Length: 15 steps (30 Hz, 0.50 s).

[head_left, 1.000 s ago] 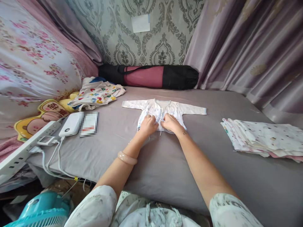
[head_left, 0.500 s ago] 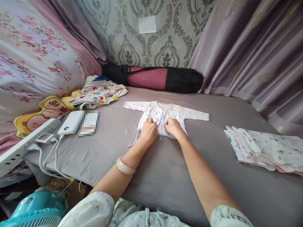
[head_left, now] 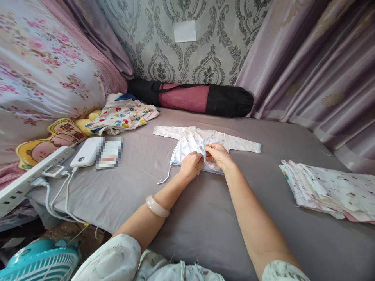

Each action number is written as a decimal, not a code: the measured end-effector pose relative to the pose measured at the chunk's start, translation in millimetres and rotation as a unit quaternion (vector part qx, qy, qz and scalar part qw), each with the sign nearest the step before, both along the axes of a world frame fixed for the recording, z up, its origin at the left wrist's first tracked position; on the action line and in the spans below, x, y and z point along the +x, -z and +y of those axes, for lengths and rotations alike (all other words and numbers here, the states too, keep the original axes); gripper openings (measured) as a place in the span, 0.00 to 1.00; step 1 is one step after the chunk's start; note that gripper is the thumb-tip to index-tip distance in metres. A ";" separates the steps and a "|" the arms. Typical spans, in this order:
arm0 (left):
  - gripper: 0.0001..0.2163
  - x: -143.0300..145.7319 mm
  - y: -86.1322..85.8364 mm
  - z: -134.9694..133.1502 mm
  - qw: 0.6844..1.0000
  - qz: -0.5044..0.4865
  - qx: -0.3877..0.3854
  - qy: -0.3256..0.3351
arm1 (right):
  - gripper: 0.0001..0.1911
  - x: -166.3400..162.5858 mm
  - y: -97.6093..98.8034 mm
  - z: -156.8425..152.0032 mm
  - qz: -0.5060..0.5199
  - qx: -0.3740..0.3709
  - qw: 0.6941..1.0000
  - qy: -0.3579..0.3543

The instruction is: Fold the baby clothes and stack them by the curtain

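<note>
A small white baby shirt (head_left: 187,142) with pale prints and light blue trim lies spread on the grey sheet, both sleeves stretched out sideways. My right hand (head_left: 218,156) pinches the blue-edged front flap and lifts it a little off the garment. Close beside it, my left hand (head_left: 191,164) is closed at the front edge near the hem; its fingertips are partly hidden, and the cloth seems to be between them. A white tie string (head_left: 168,173) trails from the shirt's left side onto the sheet.
Folded printed cloths (head_left: 331,189) lie at the right. To the left are a white power bank (head_left: 88,152), a power strip (head_left: 32,179) with cables, and a crumpled patterned garment (head_left: 125,113). A black and pink rolled bag (head_left: 187,97) lies along the wall. A turquoise fan (head_left: 41,259) stands below the edge.
My right hand has gone from a fist on the shirt to a pinch that raises the blue-edged flap. My left hand has shifted slightly right and toward me.
</note>
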<state>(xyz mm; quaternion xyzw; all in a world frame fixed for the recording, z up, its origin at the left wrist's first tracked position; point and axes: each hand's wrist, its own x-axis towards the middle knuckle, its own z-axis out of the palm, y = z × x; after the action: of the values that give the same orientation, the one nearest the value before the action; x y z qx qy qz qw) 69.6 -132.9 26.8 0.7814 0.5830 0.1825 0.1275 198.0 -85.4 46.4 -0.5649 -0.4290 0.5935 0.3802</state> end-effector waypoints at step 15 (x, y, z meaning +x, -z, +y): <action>0.12 -11.8 -6.5 -1.0 0.982 -0.148 -0.051 -0.102 | 0.08 -22.9 18.9 -11.3 -0.142 0.084 0.986 -0.015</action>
<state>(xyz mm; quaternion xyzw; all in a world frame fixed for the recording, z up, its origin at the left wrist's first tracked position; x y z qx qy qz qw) 57.7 -133.9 33.3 0.6743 0.6430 0.2788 0.2327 175.1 -96.6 27.5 -0.6030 -0.5352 0.4749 0.3529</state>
